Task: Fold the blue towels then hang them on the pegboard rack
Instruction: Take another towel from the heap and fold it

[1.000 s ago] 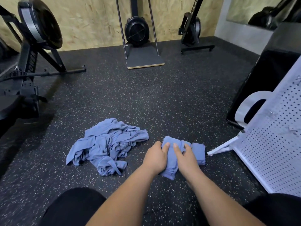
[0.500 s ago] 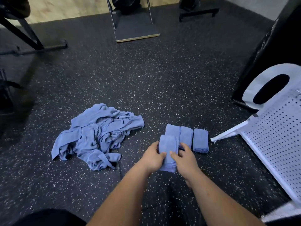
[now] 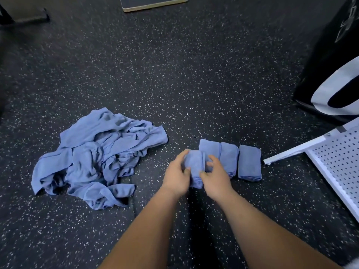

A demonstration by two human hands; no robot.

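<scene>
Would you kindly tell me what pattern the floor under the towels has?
The floor is black with small white speckles all over, shown clearest in the head view.

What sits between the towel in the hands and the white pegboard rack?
In the head view, folded blue towels lie in a row on the floor.

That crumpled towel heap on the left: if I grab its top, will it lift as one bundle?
Probably not: the towel heap looks limp, with loose tangled folds, so it should sag and trail. The cloth seems thin, so likely light. Pushed, it would probably bunch.
</scene>
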